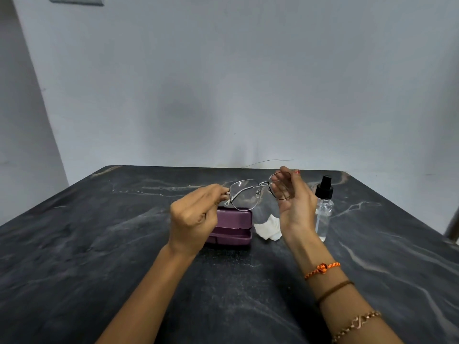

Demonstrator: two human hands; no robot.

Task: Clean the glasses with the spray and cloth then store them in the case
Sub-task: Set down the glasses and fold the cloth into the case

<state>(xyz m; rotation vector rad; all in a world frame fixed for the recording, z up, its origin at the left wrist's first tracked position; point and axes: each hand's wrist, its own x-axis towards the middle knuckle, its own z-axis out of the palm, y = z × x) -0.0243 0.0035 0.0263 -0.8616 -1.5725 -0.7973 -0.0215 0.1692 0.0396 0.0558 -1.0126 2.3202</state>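
Thin metal-framed glasses (244, 194) are held up above the table between both hands. My left hand (196, 219) pinches the frame's left end near the hinge. My right hand (294, 202) holds the right lens rim with fingertips. Below the glasses a purple case (236, 225) lies on the table, its lid down, partly hidden by my left hand. A crumpled white cloth (269, 228) lies just right of the case. A clear spray bottle (324, 207) with a black pump top stands upright behind my right wrist.
The dark marbled table (99, 244) ends at a pale wall behind. A thin wire (270, 161) lies along the table's far edge. A metal post (453, 219) shows at the right border.
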